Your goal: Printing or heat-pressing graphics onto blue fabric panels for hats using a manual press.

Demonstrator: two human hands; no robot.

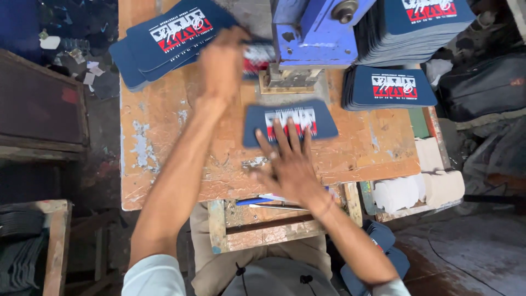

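Observation:
My right hand (pixel 289 159) lies flat with spread fingers on a navy printed fabric piece (pixel 257 116) in the middle of the worn wooden table (pixel 164 148). My left hand (pixel 222 63) reaches to the back and grips another navy printed piece (pixel 258 55), blurred, at the base of the blue press machine (pixel 315 33). A fanned pile of the same navy pieces (pixel 164 35) lies at the far left of the table. Two stacks of them sit at the right: a tall stack (pixel 416 24) and a lower stack (pixel 389 87).
A dark wooden box (pixel 41 104) stands left of the table. White foam pieces (pixel 416 189) rest on a ledge at the right. A small wooden frame (pixel 263 222) with pens sits under the table's front edge. More navy pieces (pixel 383 241) lie by my right elbow.

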